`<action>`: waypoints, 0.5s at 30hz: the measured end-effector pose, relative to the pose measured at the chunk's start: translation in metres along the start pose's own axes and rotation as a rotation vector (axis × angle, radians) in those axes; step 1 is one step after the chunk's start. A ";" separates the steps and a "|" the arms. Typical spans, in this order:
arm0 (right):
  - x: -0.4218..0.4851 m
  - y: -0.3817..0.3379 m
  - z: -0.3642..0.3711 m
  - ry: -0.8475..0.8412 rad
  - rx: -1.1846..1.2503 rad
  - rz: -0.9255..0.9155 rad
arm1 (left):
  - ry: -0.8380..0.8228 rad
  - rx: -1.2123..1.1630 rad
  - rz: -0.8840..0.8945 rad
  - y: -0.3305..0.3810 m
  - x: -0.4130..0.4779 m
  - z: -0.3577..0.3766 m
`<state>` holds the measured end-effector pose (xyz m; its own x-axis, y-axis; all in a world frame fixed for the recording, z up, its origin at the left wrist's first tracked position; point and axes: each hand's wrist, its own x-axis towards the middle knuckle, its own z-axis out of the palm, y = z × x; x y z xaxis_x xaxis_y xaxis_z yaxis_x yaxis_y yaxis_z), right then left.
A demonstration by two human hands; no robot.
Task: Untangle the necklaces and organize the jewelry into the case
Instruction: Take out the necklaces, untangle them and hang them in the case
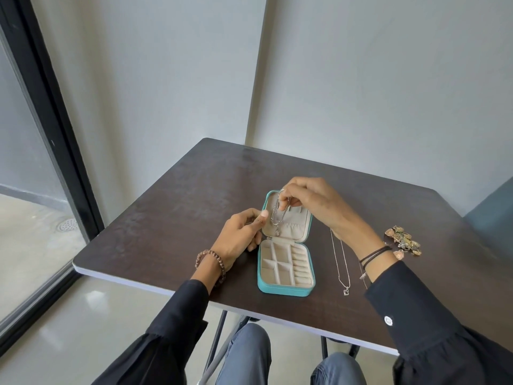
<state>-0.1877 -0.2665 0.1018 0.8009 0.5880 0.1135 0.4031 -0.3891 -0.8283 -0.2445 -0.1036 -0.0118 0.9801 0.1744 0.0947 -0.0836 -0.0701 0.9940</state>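
Fingers (pixel 283 202) of right hand (pixel 315 202) around necklace (pixel 277 219)

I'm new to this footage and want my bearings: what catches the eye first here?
The open teal case stands out in the middle of the dark table. Over its lid the fingers of the right hand pinch a silver necklace with a dangling pendant, while the left hand holds the lid's left edge. To the case's right lie a second necklace and, farther right, a heap of gold jewelry.
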 end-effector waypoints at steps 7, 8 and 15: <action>0.005 -0.003 -0.001 -0.010 -0.181 -0.079 | -0.004 -0.016 0.000 -0.002 0.002 -0.001; 0.005 -0.003 -0.001 -0.005 -0.207 -0.091 | -0.006 -0.020 -0.002 -0.002 0.002 -0.001; 0.004 -0.013 -0.003 0.041 -0.230 -0.145 | -0.007 -0.030 -0.008 -0.001 0.003 -0.002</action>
<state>-0.1883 -0.2609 0.1150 0.7429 0.6218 0.2478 0.6009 -0.4565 -0.6561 -0.2415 -0.1014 -0.0125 0.9821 0.1677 0.0862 -0.0807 -0.0393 0.9960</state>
